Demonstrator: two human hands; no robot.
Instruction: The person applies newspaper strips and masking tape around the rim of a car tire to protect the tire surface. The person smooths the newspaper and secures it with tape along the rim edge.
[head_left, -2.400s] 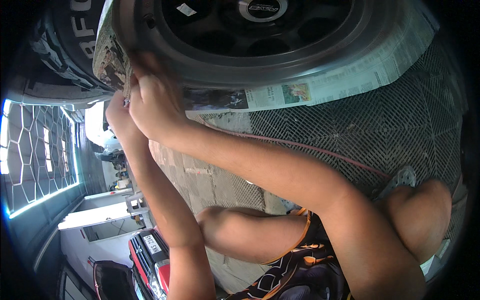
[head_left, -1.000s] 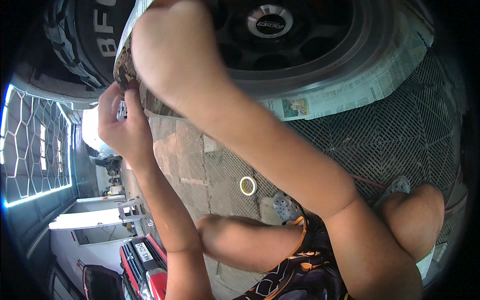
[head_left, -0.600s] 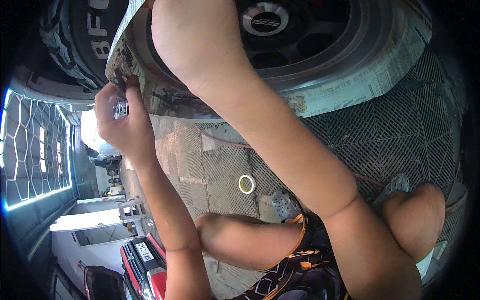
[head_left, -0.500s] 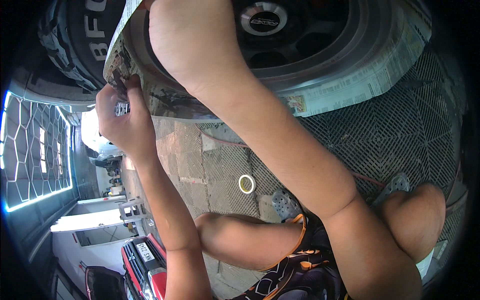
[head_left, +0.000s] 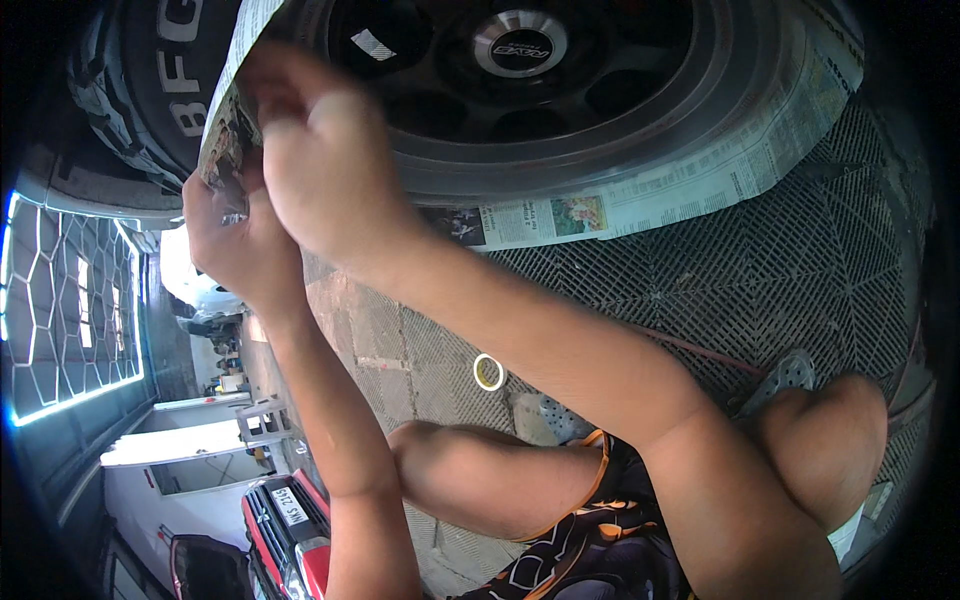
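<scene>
A dark wheel [head_left: 450, 160] with a silver centre cap [head_left: 518, 45] fills the top of the view. Strips of newspaper [head_left: 680, 200] curve around its rim, tucked between the metal and the black tire [head_left: 185, 85]. At the paper's left part, my left hand [head_left: 235, 240] has its fingers closed on the lower edge, pinching it. My right hand [head_left: 330, 165] reaches across just above the left one, against the inner face of the same newspaper. Its fingers are smeared by motion, so their grip is hidden from me.
A pale ring, like a roll of tape [head_left: 476, 372], lies on the grated floor mat [head_left: 700, 280] below the wheel. A reddish hose [head_left: 700, 348] runs across the mat. My bent knees and clear clogs [head_left: 790, 372] are close by. A red vehicle [head_left: 315, 560] stands at lower left.
My right hand has come down and left from the upper rim, uncovering more of the wheel face. My left hand stays at the paper's edge, shifted only slightly.
</scene>
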